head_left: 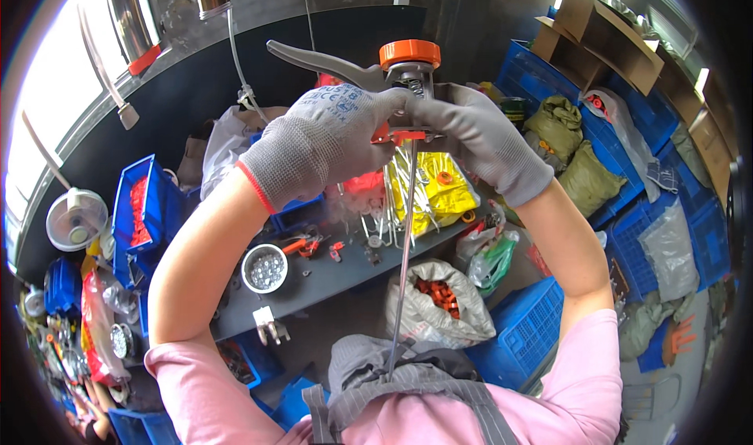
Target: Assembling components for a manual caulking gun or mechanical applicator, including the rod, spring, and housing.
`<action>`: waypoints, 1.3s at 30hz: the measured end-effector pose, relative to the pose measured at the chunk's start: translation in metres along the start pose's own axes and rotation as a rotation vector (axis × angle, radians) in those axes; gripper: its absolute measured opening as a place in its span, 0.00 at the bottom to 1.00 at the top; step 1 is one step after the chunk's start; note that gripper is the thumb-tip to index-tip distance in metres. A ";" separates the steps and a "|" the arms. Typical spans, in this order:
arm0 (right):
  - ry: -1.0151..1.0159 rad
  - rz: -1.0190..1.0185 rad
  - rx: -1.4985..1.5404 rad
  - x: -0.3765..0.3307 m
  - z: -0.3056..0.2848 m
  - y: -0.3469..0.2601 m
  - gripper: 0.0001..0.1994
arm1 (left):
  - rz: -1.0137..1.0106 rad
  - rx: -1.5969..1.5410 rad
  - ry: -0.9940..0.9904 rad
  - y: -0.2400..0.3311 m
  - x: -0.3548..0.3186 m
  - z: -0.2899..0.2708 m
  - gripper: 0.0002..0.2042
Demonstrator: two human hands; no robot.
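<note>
Both hands, in grey knit gloves, are raised in front of me around what looks like a foam gun [410, 80]. It has an orange ring on top, a spring below that ring, and a grey lever [325, 65] reaching out to the left. From its orange lower part a long thin metal rod [405, 265] runs down toward my apron. My left hand [329, 135] is closed on the gun's left side. My right hand [488, 138] grips its right side, fingers curled; part of the body between the hands is hidden.
Behind the gun, a dark bench [314, 284] carries a white bowl [264, 268] of small clear parts and a yellow bag [439, 190] with metal rods. A sack [423, 331] of orange parts stands below, beside a blue crate [522, 331]. Blue bins [133, 217] stand left.
</note>
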State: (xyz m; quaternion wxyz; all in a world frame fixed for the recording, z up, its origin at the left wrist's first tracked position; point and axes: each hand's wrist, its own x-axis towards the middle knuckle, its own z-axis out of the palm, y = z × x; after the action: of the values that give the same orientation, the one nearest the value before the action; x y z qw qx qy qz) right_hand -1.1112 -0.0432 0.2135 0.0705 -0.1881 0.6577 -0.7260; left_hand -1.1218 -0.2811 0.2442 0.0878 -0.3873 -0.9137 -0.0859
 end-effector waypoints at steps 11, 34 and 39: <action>0.095 0.024 0.162 -0.016 -0.017 -0.003 0.20 | 0.042 0.001 0.028 0.009 0.010 0.004 0.32; -0.037 0.186 0.124 0.010 -0.055 0.015 0.19 | 0.013 -0.034 -0.048 0.000 0.023 0.023 0.30; -0.077 0.171 0.041 0.010 -0.062 0.005 0.22 | -0.009 -0.022 -0.041 0.009 0.023 0.005 0.30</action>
State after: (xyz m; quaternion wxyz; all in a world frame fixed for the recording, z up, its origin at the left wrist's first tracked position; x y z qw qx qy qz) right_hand -1.1436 0.0105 0.2063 0.1614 -0.1574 0.6531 -0.7229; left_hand -1.1313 -0.2582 0.2451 0.0647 -0.3858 -0.9161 -0.0883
